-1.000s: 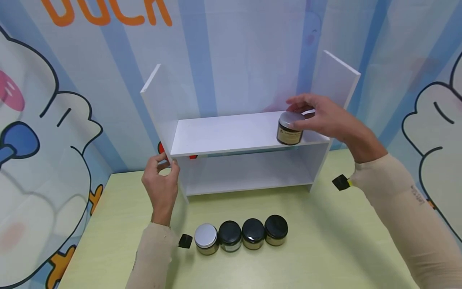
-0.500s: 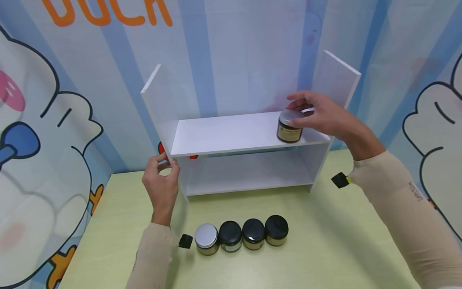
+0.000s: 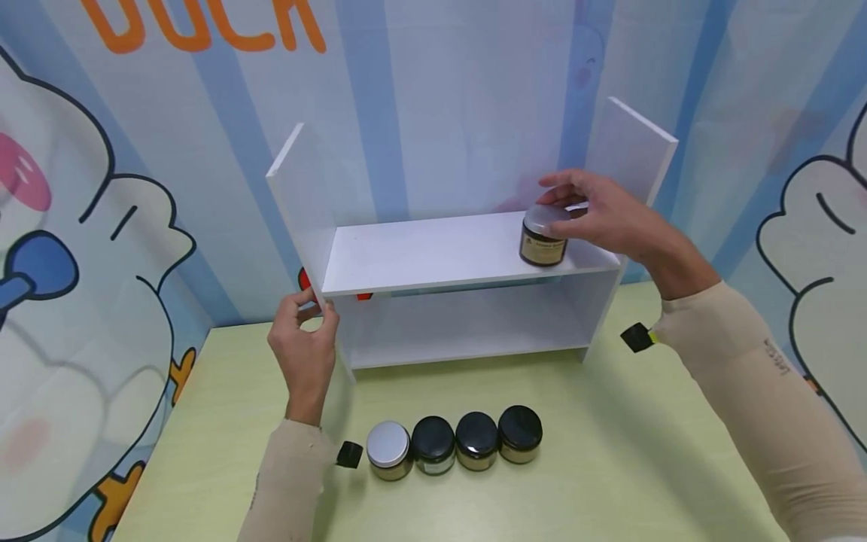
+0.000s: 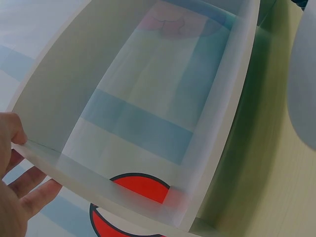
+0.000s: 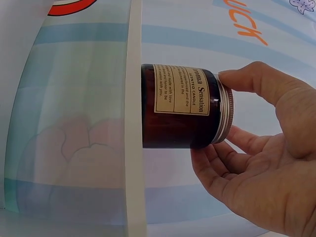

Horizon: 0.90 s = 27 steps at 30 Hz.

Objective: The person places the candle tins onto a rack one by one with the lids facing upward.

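Observation:
A scented candle jar [image 3: 543, 248], dark amber with a silver lid and a tan label, stands upright toward the right end of the upper board of a white shelf [image 3: 420, 256]. My right hand [image 3: 603, 214] grips it around the lid, thumb in front and fingers behind. In the right wrist view the candle jar [image 5: 182, 106] shows its printed label, its base against the board. At the shelf's left side panel, my left hand [image 3: 305, 350] pinches the panel's front edge between thumb and fingers. The left wrist view shows that hand [image 4: 22, 182] on the white panel edge.
Several lidded jars stand in a row on the pale green table [image 3: 609, 467] before the shelf: a silver-lidded jar [image 3: 389, 449] at the left, then black-lidded jars [image 3: 477, 440]. The shelf's lower board [image 3: 467, 331] lies beneath the upper one. A cartoon-printed backdrop [image 3: 460, 98] hangs behind.
The candle jar and my right hand have shifted very slightly back on the upper board. My left hand keeps its hold on the side panel.

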Motion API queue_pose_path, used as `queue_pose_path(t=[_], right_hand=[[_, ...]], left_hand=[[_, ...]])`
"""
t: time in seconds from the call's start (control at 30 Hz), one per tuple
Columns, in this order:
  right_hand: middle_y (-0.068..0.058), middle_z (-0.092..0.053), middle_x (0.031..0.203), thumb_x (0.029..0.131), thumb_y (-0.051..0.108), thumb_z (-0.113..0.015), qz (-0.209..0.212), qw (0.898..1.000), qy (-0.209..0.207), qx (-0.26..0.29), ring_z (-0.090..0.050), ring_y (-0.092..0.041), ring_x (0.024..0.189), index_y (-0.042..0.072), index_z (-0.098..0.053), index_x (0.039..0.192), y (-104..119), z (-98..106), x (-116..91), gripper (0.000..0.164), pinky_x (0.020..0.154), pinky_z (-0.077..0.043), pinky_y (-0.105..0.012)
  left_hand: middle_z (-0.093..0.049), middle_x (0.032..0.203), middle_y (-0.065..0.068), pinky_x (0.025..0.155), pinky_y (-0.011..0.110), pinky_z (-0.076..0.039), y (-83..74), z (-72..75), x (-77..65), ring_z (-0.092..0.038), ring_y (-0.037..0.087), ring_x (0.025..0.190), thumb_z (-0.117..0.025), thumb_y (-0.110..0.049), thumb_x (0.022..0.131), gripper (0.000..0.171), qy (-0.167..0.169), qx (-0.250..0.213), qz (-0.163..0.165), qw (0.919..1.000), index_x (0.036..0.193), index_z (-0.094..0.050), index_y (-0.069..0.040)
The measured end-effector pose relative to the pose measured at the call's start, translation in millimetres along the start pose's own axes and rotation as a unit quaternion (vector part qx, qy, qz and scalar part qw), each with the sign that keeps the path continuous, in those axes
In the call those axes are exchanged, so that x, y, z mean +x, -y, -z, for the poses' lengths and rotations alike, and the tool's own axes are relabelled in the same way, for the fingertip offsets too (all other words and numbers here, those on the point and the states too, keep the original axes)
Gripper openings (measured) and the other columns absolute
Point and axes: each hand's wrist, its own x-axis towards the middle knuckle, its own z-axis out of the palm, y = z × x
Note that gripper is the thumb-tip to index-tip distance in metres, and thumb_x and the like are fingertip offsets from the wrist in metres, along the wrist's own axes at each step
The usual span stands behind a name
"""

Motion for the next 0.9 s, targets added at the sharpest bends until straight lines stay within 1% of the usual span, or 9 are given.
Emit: queue_pose_path(t=[0.23, 0.43, 0.6, 0.73, 0.9], right_hand=[[-0.013, -0.053, 0.142, 0.095, 0.019, -0.070, -0.008, 1.000, -0.004, 0.001, -0.048, -0.029, 0.131, 0.008, -0.039, 0.153, -2, 1, 2, 0.067, 0.107, -0.042, -0.050], [-0.013, -0.054, 0.143, 0.095, 0.017, -0.070, -0.008, 1.000, -0.017, 0.005, -0.048, -0.029, 0.130, 0.008, -0.040, 0.153, -3, 0, 3, 0.066, 0.106, -0.042, -0.049], [-0.012, -0.052, 0.146, 0.095, 0.014, -0.070, -0.003, 0.999, -0.028, 0.020, -0.046, -0.030, 0.133, 0.009, -0.038, 0.155, -5, -3, 3, 0.068, 0.110, -0.041, -0.052], [-0.013, -0.050, 0.148, 0.094, 0.010, -0.070, 0.012, 0.999, -0.036, 0.039, -0.044, -0.030, 0.136, 0.010, -0.036, 0.156, -9, -6, 3, 0.070, 0.113, -0.038, -0.054], [-0.013, -0.047, 0.151, 0.093, 0.005, -0.070, 0.047, 0.996, -0.047, 0.054, -0.044, -0.029, 0.137, 0.010, -0.038, 0.154, -15, -8, 3, 0.069, 0.114, -0.037, -0.053]], left_hand=[[-0.070, 0.110, 0.014, 0.072, 0.007, -0.048, -0.9, -0.6, -0.4, -0.071, 0.026, 0.090, -0.072, -0.006, 0.090, 0.024, -0.001, -0.003, 0.003, 1.0000, 0.112, -0.069, 0.004], [-0.070, 0.111, 0.013, 0.073, 0.007, -0.048, -0.4, -1.7, -0.5, -0.071, 0.026, 0.090, -0.072, -0.007, 0.091, 0.025, 0.000, 0.000, 0.005, 1.0000, 0.113, -0.068, 0.003], [-0.071, 0.111, 0.013, 0.074, 0.007, -0.048, 0.1, -2.6, -0.5, -0.071, 0.026, 0.090, -0.072, -0.007, 0.091, 0.025, -0.001, 0.000, 0.005, 1.0000, 0.113, -0.068, 0.003], [-0.070, 0.111, 0.013, 0.076, 0.007, -0.048, -0.6, -2.4, -0.8, -0.071, 0.026, 0.091, -0.073, -0.009, 0.091, 0.025, 0.001, 0.006, 0.006, 1.0000, 0.113, -0.068, 0.003], [-0.070, 0.111, 0.014, 0.076, 0.007, -0.048, -1.4, -1.9, -1.8, -0.071, 0.026, 0.091, -0.073, -0.009, 0.091, 0.026, 0.002, 0.008, 0.006, 0.9999, 0.113, -0.068, 0.003]])
